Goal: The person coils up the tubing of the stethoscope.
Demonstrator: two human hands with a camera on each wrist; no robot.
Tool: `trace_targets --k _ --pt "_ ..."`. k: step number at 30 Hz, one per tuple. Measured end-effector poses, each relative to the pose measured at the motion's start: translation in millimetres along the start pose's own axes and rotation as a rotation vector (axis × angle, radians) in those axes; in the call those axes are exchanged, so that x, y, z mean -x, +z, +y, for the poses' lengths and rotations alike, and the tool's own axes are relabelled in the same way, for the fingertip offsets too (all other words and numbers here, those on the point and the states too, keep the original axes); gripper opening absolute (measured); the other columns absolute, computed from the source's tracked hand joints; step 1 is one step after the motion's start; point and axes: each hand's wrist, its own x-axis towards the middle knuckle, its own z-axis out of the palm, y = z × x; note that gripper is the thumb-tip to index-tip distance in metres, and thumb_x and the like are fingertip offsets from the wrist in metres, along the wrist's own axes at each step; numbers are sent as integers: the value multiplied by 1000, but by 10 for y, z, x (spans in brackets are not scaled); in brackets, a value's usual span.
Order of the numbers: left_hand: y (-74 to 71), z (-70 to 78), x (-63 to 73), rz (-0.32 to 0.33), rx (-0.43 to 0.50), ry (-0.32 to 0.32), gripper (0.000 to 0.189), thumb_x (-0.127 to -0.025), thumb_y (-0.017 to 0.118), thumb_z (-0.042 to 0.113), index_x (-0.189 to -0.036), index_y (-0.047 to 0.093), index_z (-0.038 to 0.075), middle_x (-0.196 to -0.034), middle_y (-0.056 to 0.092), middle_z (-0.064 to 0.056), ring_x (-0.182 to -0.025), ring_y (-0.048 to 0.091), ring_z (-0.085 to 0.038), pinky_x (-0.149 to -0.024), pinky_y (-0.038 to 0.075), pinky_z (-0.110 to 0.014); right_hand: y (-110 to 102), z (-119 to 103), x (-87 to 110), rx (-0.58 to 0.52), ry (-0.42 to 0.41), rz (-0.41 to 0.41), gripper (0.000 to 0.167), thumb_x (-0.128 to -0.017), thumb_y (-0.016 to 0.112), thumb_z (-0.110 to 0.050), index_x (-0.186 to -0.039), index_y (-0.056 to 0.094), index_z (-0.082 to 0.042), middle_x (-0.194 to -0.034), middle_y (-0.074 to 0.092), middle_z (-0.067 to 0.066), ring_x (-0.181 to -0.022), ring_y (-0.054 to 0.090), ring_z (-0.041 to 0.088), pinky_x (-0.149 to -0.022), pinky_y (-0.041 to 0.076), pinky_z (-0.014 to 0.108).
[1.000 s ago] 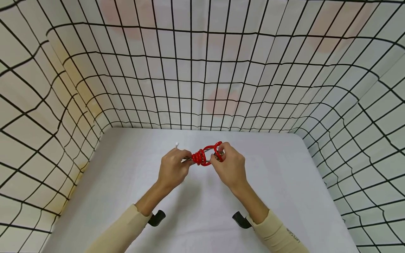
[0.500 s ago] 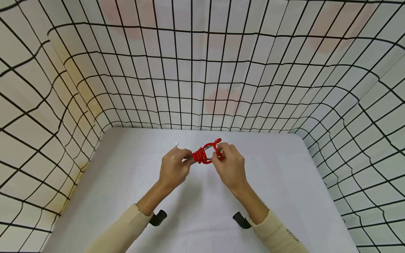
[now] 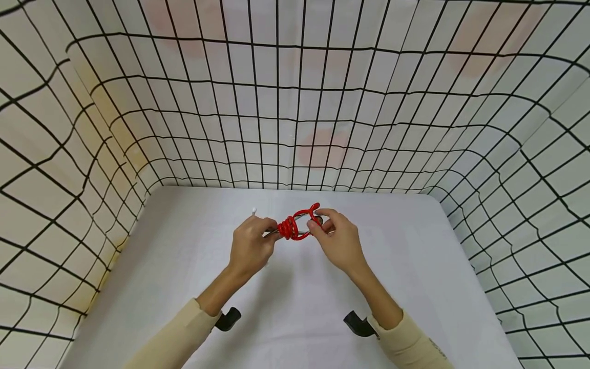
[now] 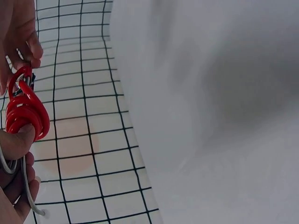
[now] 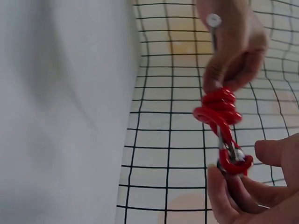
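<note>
A red cord (image 3: 288, 227) is wound in tight coils round a bent metal wire piece, with a longer red loop (image 3: 315, 207) at its right end. My left hand (image 3: 251, 243) pinches the wire at the left end, beside the coils. A white-tipped wire end (image 5: 213, 19) sticks out past that hand. My right hand (image 3: 340, 243) is at the loop end, its fingers (image 5: 219, 191) touching the end from beneath. Its thumb (image 5: 268, 153) stands apart from the cord in the right wrist view. A small dark round part (image 3: 319, 220) shows between thumb and index finger.
A white-covered table (image 3: 295, 318) lies below the raised hands. Black wire mesh (image 3: 301, 118) walls its back and both sides. Black camera mounts (image 3: 359, 324) project from both forearms.
My right hand has shifted slightly right and its grasp has loosened, baring the dark round part. My left hand keeps its pinch, and the red loop has turned slightly.
</note>
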Motion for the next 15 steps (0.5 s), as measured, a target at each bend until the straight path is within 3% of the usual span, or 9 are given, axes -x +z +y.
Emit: trace_targets --k 4,7,15 --pt "-6 -14 21 2 5 -3 12 -77 87 2 -82 77 6 -81 77 -4 -77 67 -17 -65 57 -28 -118 32 -63 -159 134 -141 28 -102 61 -24 -127 66 -13 -93 71 12 -74 71 18 -74 61 35" --pt "-1 -11 21 3 10 5 12 -77 87 2 -82 77 6 -81 77 -4 -77 67 -17 -65 57 -28 -193 48 -100 -218 194 -212 26 -103 60 -18 -127 65 -10 -99 71 15 -76 72 21 -81 62 37" --pt "21 -4 14 -18 -9 19 13 -76 88 2 -83 78 6 -81 77 -4 -77 67 -17 -66 58 -27 -294 93 -157 -219 225 -306 25 -102 59 -13 -126 66 -6 -104 72 16 -82 70 20 -91 58 45"
